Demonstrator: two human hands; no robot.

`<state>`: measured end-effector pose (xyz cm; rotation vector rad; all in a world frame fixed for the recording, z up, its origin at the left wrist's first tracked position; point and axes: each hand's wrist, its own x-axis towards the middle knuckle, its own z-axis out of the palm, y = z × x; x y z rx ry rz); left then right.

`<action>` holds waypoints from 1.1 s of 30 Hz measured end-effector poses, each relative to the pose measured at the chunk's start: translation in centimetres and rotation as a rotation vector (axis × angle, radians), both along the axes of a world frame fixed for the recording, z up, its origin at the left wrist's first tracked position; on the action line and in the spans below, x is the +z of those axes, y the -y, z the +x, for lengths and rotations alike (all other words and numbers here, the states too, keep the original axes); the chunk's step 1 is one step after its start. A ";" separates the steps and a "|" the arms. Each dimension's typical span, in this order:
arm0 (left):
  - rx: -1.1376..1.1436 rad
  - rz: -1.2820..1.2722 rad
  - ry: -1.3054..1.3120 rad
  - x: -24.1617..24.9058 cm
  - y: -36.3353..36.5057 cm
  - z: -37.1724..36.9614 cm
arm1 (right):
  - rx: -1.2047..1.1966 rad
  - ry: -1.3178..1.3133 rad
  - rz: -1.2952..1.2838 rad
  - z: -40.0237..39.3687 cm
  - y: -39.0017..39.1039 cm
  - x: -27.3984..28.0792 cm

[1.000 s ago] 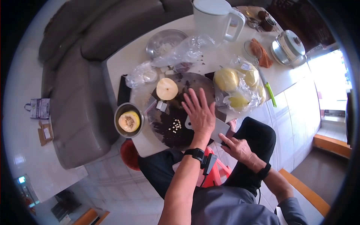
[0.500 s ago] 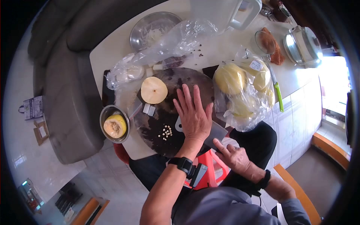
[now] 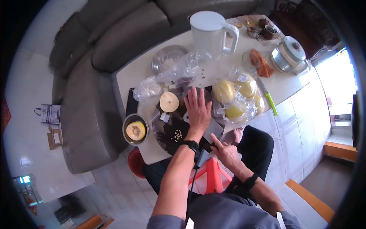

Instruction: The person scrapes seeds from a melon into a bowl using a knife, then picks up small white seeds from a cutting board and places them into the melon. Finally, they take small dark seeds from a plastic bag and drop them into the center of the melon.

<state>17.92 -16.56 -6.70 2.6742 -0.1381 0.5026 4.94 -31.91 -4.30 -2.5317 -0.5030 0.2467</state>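
My left hand (image 3: 199, 114) lies flat, fingers spread, over the broad blade of a cleaver (image 3: 214, 129) on a dark round cutting board (image 3: 164, 133). Close to the blade's lower right edge, my right hand (image 3: 227, 153) has curled fingers with the index stretched toward it; the handle is hidden there. Left of my left hand sit a halved pale fruit (image 3: 169, 102), cut face up, and a few white blocks (image 3: 164, 117). Small cream-coloured bits (image 3: 177, 135) are scattered on the board. Whatever lies under the blade is hidden.
A metal bowl (image 3: 125, 131) holds a cut yellow fruit. Bagged yellow fruits (image 3: 225, 91) and a green-handled knife (image 3: 270, 102) are to the right. Behind stand a white pitcher (image 3: 207, 34), a metal basin (image 3: 156, 63), a plastic bag (image 3: 183, 68) and a glass-lidded pot (image 3: 284, 57).
The view has shifted, bringing the whole pitcher and more of the sofa into sight. My left hand stays flat over the blade; the right stays at the cleaver's near end.
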 end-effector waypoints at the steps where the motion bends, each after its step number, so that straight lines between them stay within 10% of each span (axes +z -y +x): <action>1: 0.014 0.023 0.009 0.2 0.7 -0.3 | -0.003 -0.039 0.046 -0.1 0.9 0.5; 11: -0.114 -0.040 0.085 3.6 5.1 -1.2 | -0.219 -0.300 0.560 -3.4 3.4 1.2; 24: 0.080 0.000 -0.156 -0.1 0.2 -3.5 | 0.166 -0.002 -0.100 -0.7 2.2 1.2; 33: 0.013 0.072 -0.275 0.1 0.8 -2.3 | 0.154 -0.079 0.061 -0.3 2.6 -0.9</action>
